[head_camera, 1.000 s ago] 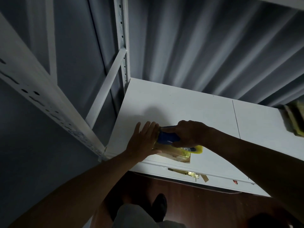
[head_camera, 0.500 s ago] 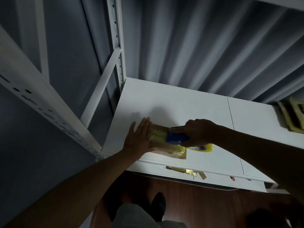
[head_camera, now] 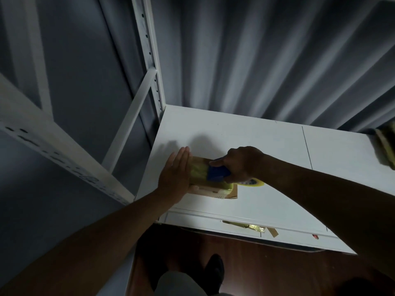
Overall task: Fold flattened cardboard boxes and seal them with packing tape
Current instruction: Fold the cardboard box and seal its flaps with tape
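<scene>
Head view only, dim lighting throughout. I am looking down at a white tabletop (head_camera: 245, 137) that is carrying a small brown cardboard box (head_camera: 213, 190) near its left front corner. Yellow packing tape (head_camera: 197, 175) is running across the top face of the box and down over its near side.

Left hand (head_camera: 176, 175): I am seeing it lying flat against the left end of the box, fingers straight and held together, pointing away from the camera. The grip is spread, not curled; the palm is pressing on the box and nothing is being pinched.

Right hand (head_camera: 241, 162): it is sitting over the right part of the box top, and its grip is curled round a blue tape dispenser (head_camera: 218, 174). The blue body is touching the taped top face. A yellow tape roll (head_camera: 253, 182) is showing just below the hand on its right side, over the tabletop edge of the box. I cannot tell how the fingers are lying underneath the dispenser.

A seam (head_camera: 307, 146) is dividing the tabletop into two panels. At the far right edge, more flat cardboard (head_camera: 386, 146) is lying on the tabletop, well apart from the box. Scraps of yellow tape (head_camera: 245, 225) are sticking to the front face below the tabletop. A white metal rack (head_camera: 149, 60) is standing to the left, and a grey pleated curtain (head_camera: 267, 60) is hanging behind. Dark reddish floor (head_camera: 267, 263) is showing below, along with a dark shoe (head_camera: 214, 269).
</scene>
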